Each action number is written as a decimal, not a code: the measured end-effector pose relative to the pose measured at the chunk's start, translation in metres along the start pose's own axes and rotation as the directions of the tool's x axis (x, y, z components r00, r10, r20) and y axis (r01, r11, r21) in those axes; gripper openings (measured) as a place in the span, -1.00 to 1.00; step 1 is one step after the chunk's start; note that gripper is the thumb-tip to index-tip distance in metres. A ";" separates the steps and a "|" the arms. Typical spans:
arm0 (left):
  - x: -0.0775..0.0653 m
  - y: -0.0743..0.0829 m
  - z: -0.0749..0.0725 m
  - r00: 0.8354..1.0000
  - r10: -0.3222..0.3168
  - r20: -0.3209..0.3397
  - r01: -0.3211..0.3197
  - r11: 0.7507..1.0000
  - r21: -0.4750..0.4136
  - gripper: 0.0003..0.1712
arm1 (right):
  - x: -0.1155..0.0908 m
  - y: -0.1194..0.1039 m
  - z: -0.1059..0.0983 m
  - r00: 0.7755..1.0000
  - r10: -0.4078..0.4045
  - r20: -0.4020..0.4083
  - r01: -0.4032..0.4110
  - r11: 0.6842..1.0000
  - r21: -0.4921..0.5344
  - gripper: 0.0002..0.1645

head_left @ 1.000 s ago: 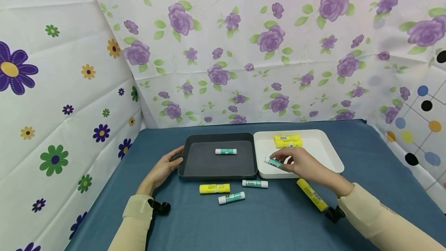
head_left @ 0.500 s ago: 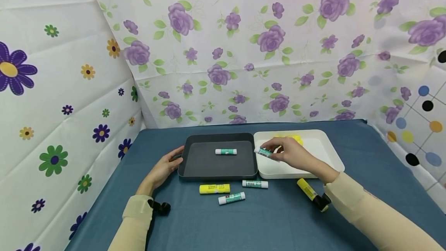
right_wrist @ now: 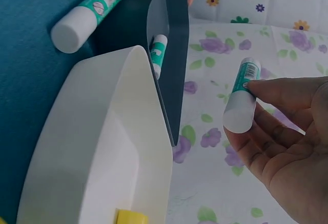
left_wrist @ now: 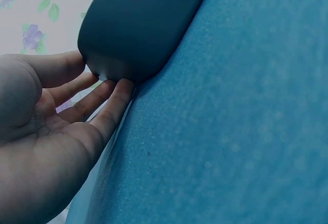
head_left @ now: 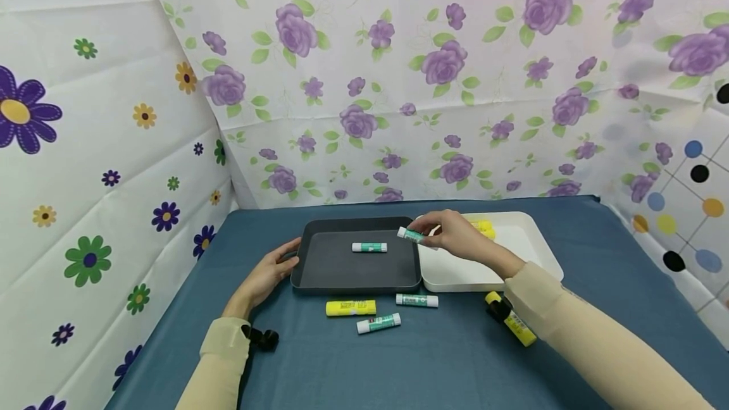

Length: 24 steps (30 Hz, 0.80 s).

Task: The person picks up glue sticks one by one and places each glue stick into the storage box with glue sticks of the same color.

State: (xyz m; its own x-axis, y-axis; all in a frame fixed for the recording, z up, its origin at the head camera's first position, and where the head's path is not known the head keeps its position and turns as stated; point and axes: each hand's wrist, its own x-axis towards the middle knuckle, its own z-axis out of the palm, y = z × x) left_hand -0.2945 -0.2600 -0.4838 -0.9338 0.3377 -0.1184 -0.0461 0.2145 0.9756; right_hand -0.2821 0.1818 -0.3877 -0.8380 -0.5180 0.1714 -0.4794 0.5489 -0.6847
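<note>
My right hand [head_left: 458, 235] pinches a green-and-white glue stick [head_left: 411, 235] between thumb and fingers, raised over the line where the two trays meet. The right wrist view shows that glue stick [right_wrist: 242, 96] with its white cap toward the camera. At the left end of the dark grey tray [head_left: 330, 274], my left hand [head_left: 269, 274] rests its fingertips against the outer wall, fingers nearly straight. One green-and-white glue stick [head_left: 369, 247] lies inside this tray. Beside it stands the white tray [head_left: 535, 252], with yellow glue sticks [head_left: 485, 228] partly hidden behind my right hand.
In front of the trays, a yellow glue stick [head_left: 350, 308] and two green-and-white ones, the nearer [head_left: 378, 323] slightly slanted, lie on the blue cloth [head_left: 421, 366]. Another yellow glue stick [head_left: 519, 329] lies under the right wrist's camera. Flowered curtains [head_left: 364, 81] stand behind.
My right hand has carried the green-and-white glue stick leftward and away from me, from above the white tray to the dark tray's right edge. My left hand has stayed in place.
</note>
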 end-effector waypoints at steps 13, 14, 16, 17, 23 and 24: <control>0.003 0.001 0.002 1.000 -0.011 -0.004 0.011 1.000 0.005 -0.29 | 0.022 0.003 0.003 0.999 0.035 0.033 -0.036 0.998 0.043 -0.59; 0.002 0.001 0.002 1.000 -0.006 0.001 0.006 1.000 0.011 -0.29 | 0.024 0.003 0.004 0.999 0.038 0.035 -0.040 0.998 0.046 -0.59; 0.002 0.001 0.001 1.000 -0.007 0.002 0.007 1.000 0.012 -0.29 | 0.030 0.003 0.005 0.999 0.036 0.038 -0.038 0.998 0.046 -0.60; 0.001 0.001 0.001 1.000 -0.006 0.002 0.006 1.000 0.010 -0.29 | 0.032 0.003 0.006 0.999 0.034 0.042 -0.036 0.998 0.045 -0.60; 0.002 0.000 0.000 1.000 -0.013 -0.001 0.013 1.000 0.002 -0.29 | 0.049 0.000 0.011 0.998 0.033 0.056 -0.036 0.997 0.061 -0.63; 0.002 0.000 0.000 1.000 -0.011 0.001 0.011 1.000 0.003 -0.30 | 0.052 -0.001 0.012 0.998 0.038 0.059 -0.042 0.997 0.066 -0.63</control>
State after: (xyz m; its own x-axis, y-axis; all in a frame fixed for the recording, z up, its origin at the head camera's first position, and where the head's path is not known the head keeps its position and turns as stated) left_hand -0.2960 -0.2593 -0.4841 -0.9330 0.3360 -0.1292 -0.0555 0.2205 0.9738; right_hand -0.3219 0.1468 -0.3870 -0.8390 -0.5342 0.1034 -0.4254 0.5257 -0.7367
